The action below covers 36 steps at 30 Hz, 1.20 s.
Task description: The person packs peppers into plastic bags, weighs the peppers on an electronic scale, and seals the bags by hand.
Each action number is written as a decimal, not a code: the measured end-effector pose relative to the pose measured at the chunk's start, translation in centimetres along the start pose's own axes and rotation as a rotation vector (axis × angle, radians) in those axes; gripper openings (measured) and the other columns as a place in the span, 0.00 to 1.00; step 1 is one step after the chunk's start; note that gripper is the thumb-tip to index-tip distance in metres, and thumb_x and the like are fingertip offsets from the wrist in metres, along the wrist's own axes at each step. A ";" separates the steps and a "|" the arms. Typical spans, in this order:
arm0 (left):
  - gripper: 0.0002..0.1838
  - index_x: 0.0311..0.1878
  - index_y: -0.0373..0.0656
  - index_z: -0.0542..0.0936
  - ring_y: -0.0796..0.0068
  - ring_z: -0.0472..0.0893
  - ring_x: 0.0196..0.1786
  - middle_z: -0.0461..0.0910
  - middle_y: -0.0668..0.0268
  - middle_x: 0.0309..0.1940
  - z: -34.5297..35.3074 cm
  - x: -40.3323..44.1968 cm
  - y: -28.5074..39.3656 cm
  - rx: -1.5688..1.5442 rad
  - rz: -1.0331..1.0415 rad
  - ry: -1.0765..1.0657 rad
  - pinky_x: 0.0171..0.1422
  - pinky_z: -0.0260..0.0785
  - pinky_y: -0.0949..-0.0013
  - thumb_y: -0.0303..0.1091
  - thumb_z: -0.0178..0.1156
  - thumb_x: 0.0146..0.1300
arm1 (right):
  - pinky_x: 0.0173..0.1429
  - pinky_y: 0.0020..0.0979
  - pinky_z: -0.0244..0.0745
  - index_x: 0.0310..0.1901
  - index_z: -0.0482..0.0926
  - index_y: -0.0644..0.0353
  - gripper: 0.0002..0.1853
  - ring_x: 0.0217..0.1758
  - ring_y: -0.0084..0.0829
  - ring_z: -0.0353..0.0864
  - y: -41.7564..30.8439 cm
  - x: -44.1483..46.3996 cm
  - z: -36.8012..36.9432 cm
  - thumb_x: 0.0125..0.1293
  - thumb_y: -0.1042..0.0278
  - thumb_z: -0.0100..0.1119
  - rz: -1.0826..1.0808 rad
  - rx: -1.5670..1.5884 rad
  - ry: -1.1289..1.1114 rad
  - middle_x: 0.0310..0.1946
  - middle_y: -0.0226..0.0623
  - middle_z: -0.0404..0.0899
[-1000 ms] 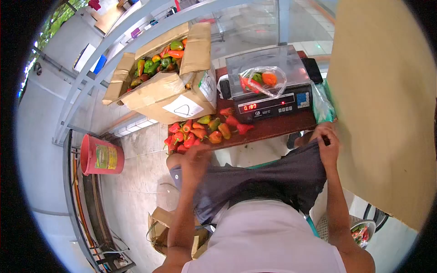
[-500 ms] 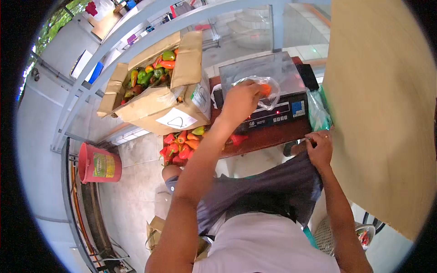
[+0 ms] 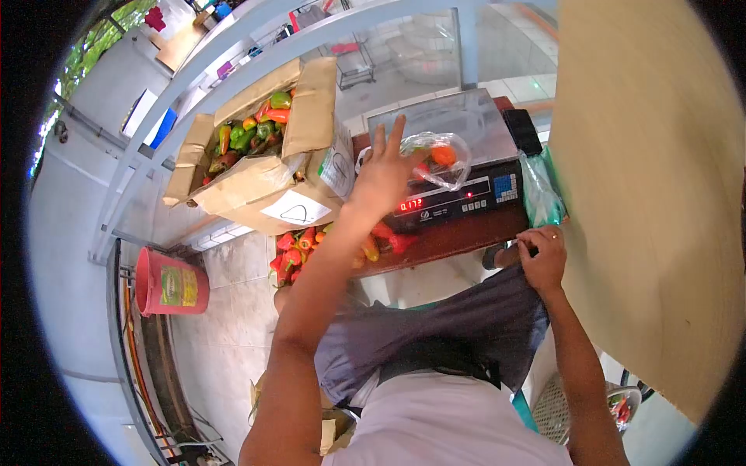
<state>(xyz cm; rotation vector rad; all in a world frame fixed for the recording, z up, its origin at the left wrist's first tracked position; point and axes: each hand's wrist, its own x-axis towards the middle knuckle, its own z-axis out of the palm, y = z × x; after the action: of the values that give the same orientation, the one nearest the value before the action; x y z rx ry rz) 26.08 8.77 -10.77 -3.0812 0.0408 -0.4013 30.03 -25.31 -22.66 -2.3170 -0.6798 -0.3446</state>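
My left hand (image 3: 385,177) is open, fingers spread, over the left side of a digital weighing scale (image 3: 466,194). Just right of its fingers, a clear plastic bag (image 3: 453,169) lies on the scale's metal pan with an orange-red pepper (image 3: 443,155) inside. Red digits glow on the scale's display (image 3: 410,205). Beside my knee, at the edge of the shorts, my right hand (image 3: 542,256) is curled; whether anything is in its fingers is hidden. Loose red and orange peppers (image 3: 294,252) lie left of the scale, partly behind my left forearm.
A cardboard box (image 3: 260,190) of green, red and orange peppers stands left of the scale. Clear and green plastic bags (image 3: 542,190) hang at its right. A board (image 3: 653,194) stands on the right. A pink bucket (image 3: 171,281) is on the left.
My left hand has let go of the pepper in the plastic bag and moved left, its fingers spreading. The display now shows clearly. My right hand has stayed by the knee.
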 end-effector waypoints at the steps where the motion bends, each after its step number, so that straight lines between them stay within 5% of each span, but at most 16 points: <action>1: 0.35 0.64 0.62 0.80 0.32 0.54 0.79 0.48 0.50 0.80 -0.6 0.4 0.1 -0.001 0.022 0.001 0.72 0.66 0.40 0.32 0.75 0.49 | 0.66 0.45 0.68 0.35 0.86 0.54 0.07 0.50 0.42 0.78 0.1 0.0 0.1 0.53 0.71 0.71 0.017 0.004 -0.017 0.38 0.33 0.85; 5: 0.39 0.65 0.62 0.78 0.36 0.58 0.77 0.45 0.51 0.81 -0.4 1.2 2.8 0.051 0.050 -0.011 0.69 0.70 0.38 0.38 0.78 0.45 | 0.66 0.45 0.67 0.35 0.87 0.53 0.07 0.51 0.42 0.78 0.3 0.1 0.2 0.53 0.70 0.71 0.024 -0.008 -0.033 0.38 0.33 0.85; 8: 0.33 0.62 0.61 0.81 0.39 0.69 0.69 0.53 0.52 0.79 4.0 2.9 2.3 -0.154 0.060 0.071 0.67 0.73 0.46 0.36 0.74 0.49 | 0.68 0.45 0.66 0.36 0.87 0.53 0.07 0.52 0.42 0.78 0.1 0.0 0.1 0.54 0.70 0.70 0.052 0.015 -0.060 0.39 0.33 0.85; 9: 0.22 0.52 0.53 0.85 0.47 0.79 0.56 0.72 0.53 0.66 5.8 4.1 0.7 -0.159 0.169 0.168 0.58 0.77 0.50 0.38 0.72 0.52 | 0.68 0.45 0.66 0.36 0.87 0.54 0.07 0.52 0.43 0.78 0.3 -0.2 0.3 0.54 0.70 0.70 0.051 0.016 -0.057 0.39 0.33 0.86; 12: 0.06 0.37 0.44 0.84 0.50 0.82 0.45 0.81 0.53 0.40 1.9 6.3 -0.9 -0.601 0.230 0.204 0.46 0.76 0.53 0.33 0.67 0.58 | 0.68 0.44 0.67 0.38 0.87 0.54 0.09 0.52 0.43 0.78 0.9 -0.3 -0.1 0.53 0.70 0.71 0.044 0.030 -0.039 0.41 0.34 0.86; 13: 0.10 0.38 0.38 0.85 0.57 0.82 0.37 0.80 0.57 0.31 -1.1 6.1 -0.6 -0.662 0.158 0.275 0.43 0.73 0.61 0.35 0.69 0.61 | 0.68 0.43 0.67 0.39 0.87 0.54 0.10 0.52 0.43 0.79 0.9 -0.3 0.0 0.53 0.70 0.71 0.049 0.042 -0.035 0.42 0.34 0.86; 16: 0.08 0.36 0.36 0.84 0.64 0.78 0.33 0.79 0.57 0.31 -5.4 5.5 -0.4 -0.790 0.058 0.225 0.38 0.69 0.65 0.32 0.68 0.63 | 0.67 0.41 0.69 0.48 0.87 0.54 0.19 0.56 0.40 0.79 0.1 -0.1 0.1 0.52 0.66 0.76 0.105 0.071 -0.051 0.46 0.36 0.86; 18: 0.08 0.35 0.35 0.82 0.64 0.75 0.30 0.76 0.57 0.28 -7.5 5.1 0.5 -0.754 0.106 0.330 0.35 0.67 0.64 0.30 0.70 0.60 | 0.69 0.43 0.68 0.63 0.78 0.56 0.36 0.60 0.43 0.77 -3.1 1.3 -0.9 0.51 0.58 0.80 0.189 0.243 -0.047 0.55 0.44 0.82; 22: 0.09 0.32 0.37 0.82 0.56 0.78 0.31 0.76 0.56 0.28 -9.6 2.5 3.8 -0.829 0.156 0.352 0.34 0.69 0.58 0.33 0.70 0.59 | 0.68 0.49 0.69 0.74 0.59 0.67 0.60 0.63 0.57 0.73 -12.4 6.1 -0.7 0.45 0.46 0.83 -0.175 0.351 0.169 0.67 0.57 0.68; 26: 0.08 0.36 0.38 0.82 0.57 0.78 0.31 0.76 0.57 0.29 -12.1 -0.3 7.2 -0.627 0.410 0.449 0.34 0.70 0.59 0.32 0.69 0.60 | 0.61 0.48 0.74 0.64 0.72 0.65 0.45 0.56 0.54 0.79 -16.3 5.7 2.9 0.50 0.45 0.78 -0.183 0.457 -0.152 0.54 0.55 0.79; 30: 0.06 0.41 0.38 0.85 0.60 0.79 0.36 0.79 0.57 0.31 -13.0 -4.9 5.5 -0.427 0.335 0.573 0.38 0.72 0.63 0.25 0.67 0.60 | 0.54 0.44 0.77 0.47 0.79 0.63 0.23 0.44 0.49 0.84 -16.9 2.6 2.1 0.63 0.50 0.67 -0.316 0.720 -0.520 0.37 0.48 0.84; 32: 0.04 0.40 0.37 0.85 0.61 0.80 0.34 0.80 0.57 0.32 -12.6 -7.9 4.4 -0.548 0.009 0.572 0.39 0.72 0.66 0.24 0.66 0.62 | 0.52 0.42 0.78 0.43 0.80 0.63 0.18 0.41 0.45 0.86 -18.3 1.7 -1.0 0.68 0.53 0.62 -0.323 0.798 -0.799 0.34 0.45 0.84; 34: 0.03 0.39 0.36 0.84 0.62 0.80 0.32 0.81 0.58 0.31 -9.1 -10.1 3.3 -0.499 -0.064 0.496 0.41 0.73 0.66 0.23 0.66 0.63 | 0.50 0.39 0.78 0.42 0.79 0.63 0.15 0.41 0.41 0.86 -19.0 0.6 -3.4 0.72 0.56 0.58 -0.182 0.829 -1.238 0.34 0.43 0.84; 36: 0.03 0.39 0.36 0.84 0.61 0.80 0.31 0.81 0.59 0.31 -7.4 -11.8 2.9 -0.535 -0.167 0.429 0.40 0.73 0.64 0.23 0.67 0.63 | 0.50 0.38 0.78 0.42 0.79 0.62 0.14 0.41 0.35 0.85 -17.4 -1.8 -1.2 0.75 0.58 0.55 -0.067 0.959 -1.260 0.34 0.40 0.84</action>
<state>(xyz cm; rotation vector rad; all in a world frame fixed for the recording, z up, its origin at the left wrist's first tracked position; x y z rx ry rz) 12.72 6.01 -6.78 -3.4429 -0.1185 -1.2404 18.70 -15.91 -13.06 -1.3341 -1.1312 1.2583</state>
